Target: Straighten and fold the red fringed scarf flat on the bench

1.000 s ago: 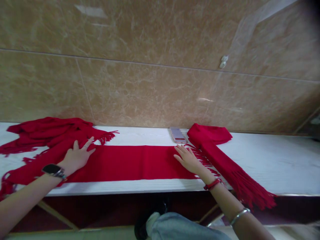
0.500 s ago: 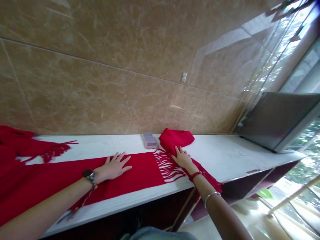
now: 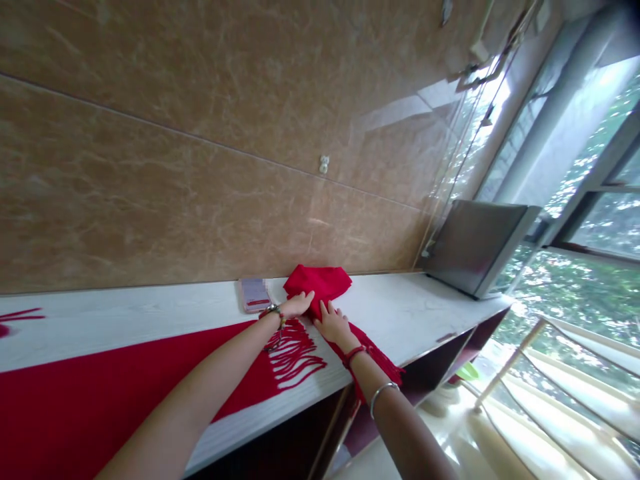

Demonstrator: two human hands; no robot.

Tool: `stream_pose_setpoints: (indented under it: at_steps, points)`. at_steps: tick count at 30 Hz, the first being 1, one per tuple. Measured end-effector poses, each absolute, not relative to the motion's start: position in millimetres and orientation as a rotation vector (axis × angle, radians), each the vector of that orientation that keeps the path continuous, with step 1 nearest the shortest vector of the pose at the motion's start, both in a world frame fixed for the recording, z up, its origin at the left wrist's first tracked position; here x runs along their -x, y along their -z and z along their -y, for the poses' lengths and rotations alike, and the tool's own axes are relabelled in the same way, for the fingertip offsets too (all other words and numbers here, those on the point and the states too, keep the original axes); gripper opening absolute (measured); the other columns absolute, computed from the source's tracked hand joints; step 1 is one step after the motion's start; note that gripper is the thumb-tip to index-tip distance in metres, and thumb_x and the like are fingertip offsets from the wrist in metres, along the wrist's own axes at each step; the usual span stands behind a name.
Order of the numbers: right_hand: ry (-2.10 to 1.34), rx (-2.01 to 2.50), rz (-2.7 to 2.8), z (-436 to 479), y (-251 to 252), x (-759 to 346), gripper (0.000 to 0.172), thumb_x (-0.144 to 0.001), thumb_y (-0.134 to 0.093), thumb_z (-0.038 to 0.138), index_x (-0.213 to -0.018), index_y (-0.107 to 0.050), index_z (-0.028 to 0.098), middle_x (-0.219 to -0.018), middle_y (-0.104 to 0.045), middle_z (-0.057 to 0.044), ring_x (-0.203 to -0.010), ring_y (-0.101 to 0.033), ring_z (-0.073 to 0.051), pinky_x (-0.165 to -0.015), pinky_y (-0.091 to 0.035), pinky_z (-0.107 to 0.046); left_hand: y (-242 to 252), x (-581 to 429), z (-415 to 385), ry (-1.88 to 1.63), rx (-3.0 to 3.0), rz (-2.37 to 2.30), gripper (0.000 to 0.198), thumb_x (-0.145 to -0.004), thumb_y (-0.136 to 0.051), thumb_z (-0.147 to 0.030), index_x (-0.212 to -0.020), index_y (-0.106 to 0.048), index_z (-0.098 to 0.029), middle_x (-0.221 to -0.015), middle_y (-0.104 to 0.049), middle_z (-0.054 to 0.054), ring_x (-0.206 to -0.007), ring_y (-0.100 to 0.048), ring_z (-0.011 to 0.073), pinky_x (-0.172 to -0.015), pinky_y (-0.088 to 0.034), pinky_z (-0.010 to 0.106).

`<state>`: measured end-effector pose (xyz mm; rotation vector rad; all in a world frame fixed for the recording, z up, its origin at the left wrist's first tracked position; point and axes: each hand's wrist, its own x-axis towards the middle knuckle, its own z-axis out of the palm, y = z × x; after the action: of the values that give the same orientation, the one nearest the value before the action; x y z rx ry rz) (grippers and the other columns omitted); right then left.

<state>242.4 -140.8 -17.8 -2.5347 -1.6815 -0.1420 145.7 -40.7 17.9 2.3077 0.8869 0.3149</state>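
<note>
A long red scarf lies flat along the white counter, its fringe spread at the right end. Just beyond the fringe sits a second red scarf, bunched up by the wall, with its own fringed end hanging over the counter's front edge. My left hand reaches across the flat scarf, its fingers closed at the left side of the bunched one. Laid on that same cloth, my right hand has its fingers stretched out and somewhat apart.
A phone-like flat object, partly blurred, lies on the white counter near the wall. A grey metal box-shaped appliance stands at the right end. Red fringe strands show at the far left. Open shelving is under the counter.
My left hand has left the flat scarf and moved right to the bunched scarf. My right hand stays on the bunched scarf. The view has turned right.
</note>
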Motion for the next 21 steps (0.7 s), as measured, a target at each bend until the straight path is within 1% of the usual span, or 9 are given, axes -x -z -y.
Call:
stream_pose_setpoints:
  at_steps: [6, 10, 14, 18, 21]
  points:
    - [0.167, 2.538, 1.696, 139, 17, -273, 0.063, -0.085, -0.036, 0.043, -0.14, -0.021, 0.017, -0.144, -0.024, -0.015, -0.125, -0.03, -0.035, -0.093, -0.03, -0.05, -15, -170, 34, -0.252, -2.305, -0.877, 0.069, -0.09, -0.012, -0.047, -0.135, -0.025, 0.004, -0.142, -0.019, 0.018, -0.132, -0.018, 0.0226, -0.106, -0.02, 0.03]
    - [0.204, 2.536, 1.68, 137, 17, -291, 0.064, -0.085, -0.037, 0.045, -0.14, -0.022, 0.016, -0.144, -0.025, -0.015, -0.124, -0.031, -0.036, -0.093, -0.031, -0.05, -13, -190, 26, -0.218, -2.308, -0.844, 0.071, -0.089, -0.011, -0.048, -0.136, -0.023, 0.004, -0.142, -0.017, 0.018, -0.132, -0.018, 0.0226, -0.106, -0.019, 0.03]
    - [0.2, 2.555, 1.671, 135, 17, -306, 0.064, -0.085, -0.036, 0.047, -0.14, -0.023, 0.017, -0.144, -0.026, -0.014, -0.124, -0.031, -0.036, -0.094, -0.03, -0.049, -8, -204, 22, -0.218, -2.335, -0.807, 0.07, -0.089, -0.01, -0.049, -0.137, -0.021, 0.002, -0.142, -0.017, 0.017, -0.132, -0.019, 0.0221, -0.106, -0.02, 0.031]
    - [0.209, 2.55, 1.675, 135, 17, -309, 0.064, -0.085, -0.038, 0.047, -0.139, -0.023, 0.016, -0.143, -0.026, -0.015, -0.124, -0.03, -0.035, -0.094, -0.03, -0.049, -8, -206, 26, -0.234, -2.407, -0.786, 0.065, -0.091, -0.008, -0.042, -0.137, -0.021, 0.001, -0.142, -0.017, 0.019, -0.132, -0.019, 0.0237, -0.106, -0.02, 0.035]
    - [0.233, 2.546, 1.682, 139, 16, -304, 0.064, -0.085, -0.04, 0.047, -0.138, -0.025, 0.015, -0.143, -0.027, -0.016, -0.125, -0.029, -0.034, -0.095, -0.028, -0.05, -13, -193, 31, -0.252, -2.494, -0.725, 0.055, -0.091, -0.014, -0.035, -0.136, -0.028, -0.005, -0.143, -0.022, 0.016, -0.132, -0.019, 0.0246, -0.106, -0.019, 0.037]
